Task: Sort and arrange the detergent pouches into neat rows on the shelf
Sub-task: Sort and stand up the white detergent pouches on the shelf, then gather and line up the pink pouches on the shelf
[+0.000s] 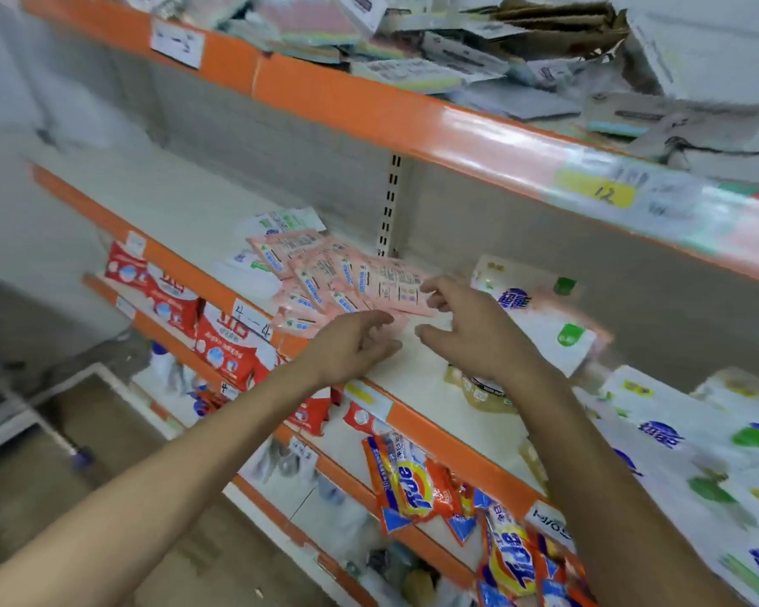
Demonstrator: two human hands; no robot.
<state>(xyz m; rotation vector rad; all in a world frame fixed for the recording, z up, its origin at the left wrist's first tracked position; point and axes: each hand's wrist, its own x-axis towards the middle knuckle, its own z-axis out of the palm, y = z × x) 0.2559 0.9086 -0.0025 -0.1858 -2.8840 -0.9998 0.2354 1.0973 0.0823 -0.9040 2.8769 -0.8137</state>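
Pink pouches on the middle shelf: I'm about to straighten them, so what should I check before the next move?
1. Pink pouches in rows: not ok, overlapping heap.
2. Left hand free: ok, open, empty.
3. Right hand free: ok, open at the heap's edge; contact cannot tell.
4. Bare shelf for a row: ok, beneath the hands.
5. White pouches apart from pink: not ok, some lie against the heap's back.

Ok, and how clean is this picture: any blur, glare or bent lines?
Head view: motion blur smears the white pouches at right and the paper packs on top; glare streaks the upper orange shelf edge; wide-angle distortion bows straight lines; the pink pouches are sharper.
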